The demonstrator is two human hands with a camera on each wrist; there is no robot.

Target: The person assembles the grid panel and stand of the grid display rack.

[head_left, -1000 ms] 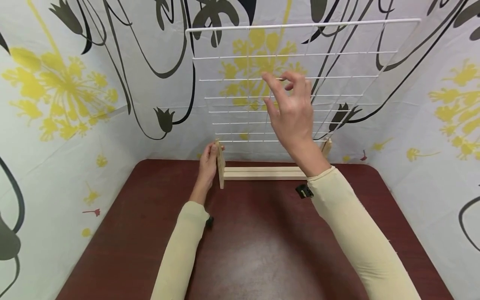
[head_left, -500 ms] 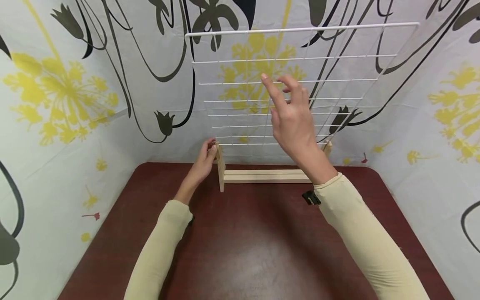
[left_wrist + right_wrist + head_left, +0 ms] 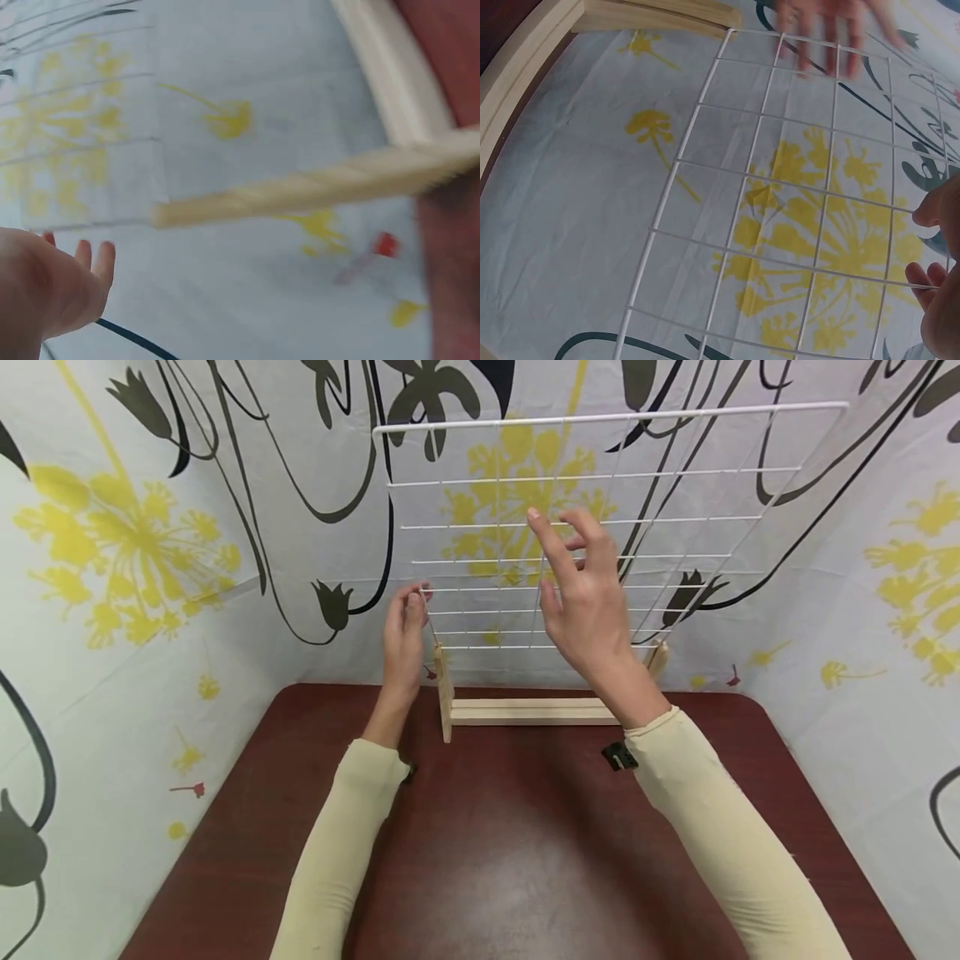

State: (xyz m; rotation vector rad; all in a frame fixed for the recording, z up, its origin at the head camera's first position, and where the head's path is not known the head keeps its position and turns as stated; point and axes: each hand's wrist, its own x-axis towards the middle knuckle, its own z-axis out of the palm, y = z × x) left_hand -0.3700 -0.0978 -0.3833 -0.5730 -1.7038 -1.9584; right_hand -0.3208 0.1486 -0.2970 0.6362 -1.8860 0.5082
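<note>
A white wire grid (image 3: 609, 417) stands tilted above a pale wooden base (image 3: 534, 714), its lower edge reaching the left wooden upright (image 3: 443, 693) and the right upright (image 3: 657, 657). My right hand (image 3: 588, 602) is at the middle of the grid; in the right wrist view its thumb and fingers (image 3: 924, 296) close about a wire. My left hand (image 3: 403, 639) is raised beside the grid's left edge, above the left upright. Blurred in the right wrist view, the left fingers (image 3: 821, 30) look extended by the edge wire; whether they touch it is unclear.
The stand rests at the far edge of a dark red table (image 3: 517, 843). Patterned cloth walls (image 3: 247, 635) rise close behind and along both sides. A small black device (image 3: 619, 756) is worn at the right wrist.
My left hand has left the wooden upright and risen along the grid's left edge. The right hand stays at the grid, which has barely moved.
</note>
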